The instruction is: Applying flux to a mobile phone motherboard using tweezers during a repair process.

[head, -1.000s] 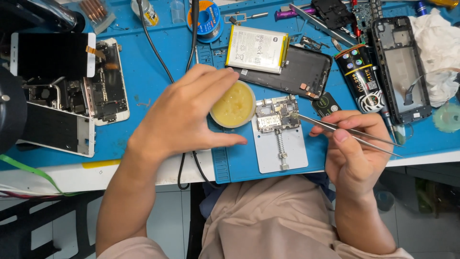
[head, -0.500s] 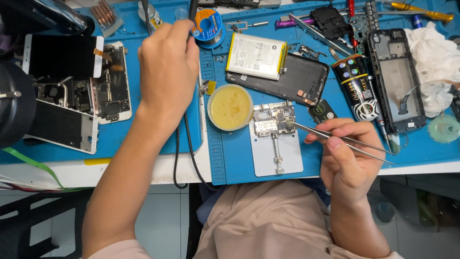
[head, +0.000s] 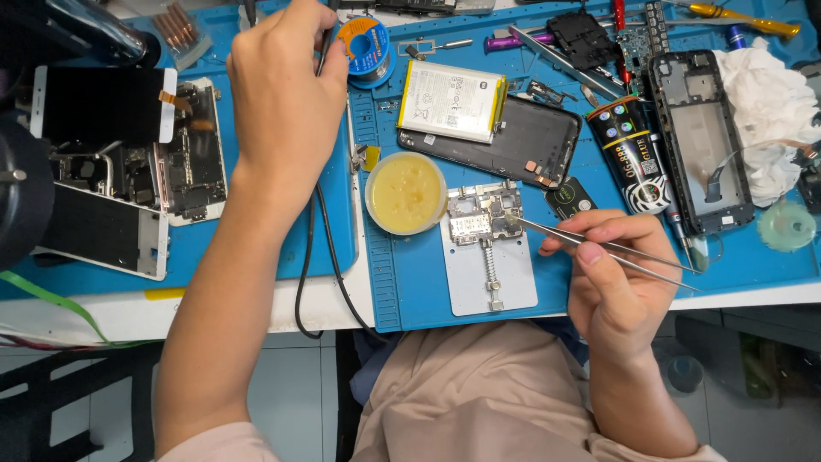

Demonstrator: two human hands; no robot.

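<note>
My right hand (head: 617, 272) grips metal tweezers (head: 564, 237), their tips resting on a small circuit board (head: 484, 214) clamped in a grey holder plate (head: 491, 265). My left hand (head: 286, 94) reaches to the far edge of the blue mat and closes around a dark tool handle with a black cable (head: 316, 257) trailing toward me; most of the tool is hidden by the fingers. A round tin of yellow flux paste (head: 404, 192) sits just left of the board. A blue solder spool (head: 369, 47) lies beside my left hand.
A phone battery (head: 451, 101) lies on a black back cover (head: 530, 141). Opened phones and a screen (head: 111, 171) lie at left. A black tube (head: 633, 154), a phone frame (head: 701, 145), white cloth (head: 770, 103) and screwdrivers fill the right. The blue mat (head: 410, 291) ends at the table edge.
My left hand moved from over the flux tin up to the back of the mat and closed on the cabled tool. The right hand kept the tweezers on the board.
</note>
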